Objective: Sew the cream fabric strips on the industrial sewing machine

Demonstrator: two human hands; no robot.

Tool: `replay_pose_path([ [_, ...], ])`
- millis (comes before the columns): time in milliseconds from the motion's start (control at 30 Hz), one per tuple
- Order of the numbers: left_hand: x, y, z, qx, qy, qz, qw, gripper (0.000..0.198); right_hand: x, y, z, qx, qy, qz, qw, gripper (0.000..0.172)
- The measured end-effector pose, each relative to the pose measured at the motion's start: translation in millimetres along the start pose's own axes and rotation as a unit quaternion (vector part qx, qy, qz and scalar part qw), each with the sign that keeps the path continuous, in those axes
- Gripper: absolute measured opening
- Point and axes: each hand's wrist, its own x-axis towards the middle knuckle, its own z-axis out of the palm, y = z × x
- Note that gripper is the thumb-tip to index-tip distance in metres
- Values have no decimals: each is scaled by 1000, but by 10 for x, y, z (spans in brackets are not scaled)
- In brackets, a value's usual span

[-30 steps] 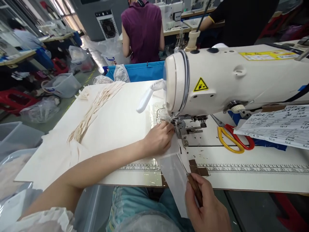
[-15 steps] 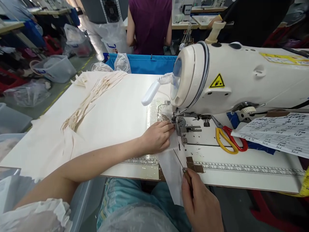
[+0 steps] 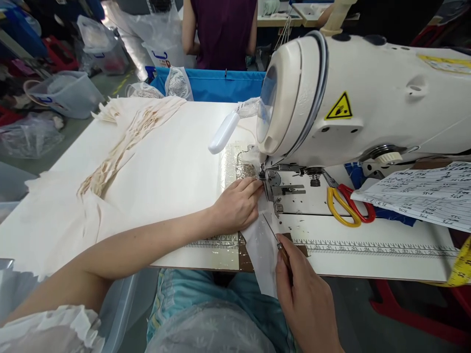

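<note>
A thin white fabric strip runs from under the sewing machine's presser foot down past the table's front edge. My left hand lies on its upper part, fingers bent together and gripping it close to the foot; the fingertips are partly hidden. In my right hand is an awl with a wooden handle. Its thin metal point reaches up and left over the strip, short of my left hand. Whether the point touches the fabric I cannot tell.
Cream fabric pieces are heaped on the left of the white table. The sewing machine head fills the right. Scissors and a written paper sheet lie beneath it. A person in purple is beyond the blue cloth bin.
The strip's lower end has moved up toward the machine a little. My left hand stays by the presser foot, and the awl keeps nearly the same pose. The whole view has shifted slightly.
</note>
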Motion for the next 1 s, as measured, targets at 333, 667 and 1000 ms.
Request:
replay_pose_path([
  [333,-70,101,-23,23,-19,1,1000,53,113,-11,-10,-18,8,-4,1000,27],
  [667,-106,178,-66,-4,-5,15,1000,50,221,18,32,-20,17,-17,1000,27],
  [1000,-65,49,22,13,7,25,1000,47,341,19,138,-19,6,-8,1000,26],
])
